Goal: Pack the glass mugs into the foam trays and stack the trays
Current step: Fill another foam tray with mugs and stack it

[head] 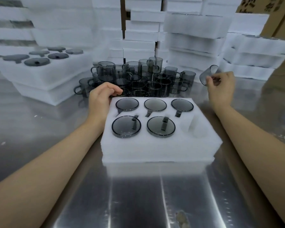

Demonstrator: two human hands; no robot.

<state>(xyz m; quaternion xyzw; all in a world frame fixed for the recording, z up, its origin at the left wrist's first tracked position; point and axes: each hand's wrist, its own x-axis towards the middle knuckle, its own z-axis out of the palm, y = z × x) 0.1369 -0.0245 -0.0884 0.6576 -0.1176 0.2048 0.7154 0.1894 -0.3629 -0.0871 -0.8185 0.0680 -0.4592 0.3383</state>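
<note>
- Right hand (220, 86) is up in the air, off past the far right corner of the foam tray (161, 145). Thumb and bent fingers pinch the handle of one smoky glass mug (208, 74), and the other fingers are tucked under.
- That mug hangs just left of those fingertips and touches nothing else. It's tilted, with its long axis running from low-left to high-right. I can't tell which end is the mouth.
- Holding it by the handle looks deliberate: that leaves the body free to be turned over and dropped in.
- Left hand (102, 97) is on the tray's far left corner, fingers together and curled over the back edge, thumb against the side. My read is that it's bracing the light foam so it doesn't skate on the steel table (138, 195).
- Just right of that thumb, five packed mugs (127, 104) sit flush in their round pockets. Each long axis is vertical, and each handle lies in its slot.
- One empty pocket (192, 127) is left at the near right, well below the right fingers. That's surely where this mug is headed.
- Beyond the left fingertips stands the pile of loose mugs (138, 76), mostly upright with handles pointing every which way.
- Further left, a filled tray (44, 71) tops a stack.
</note>
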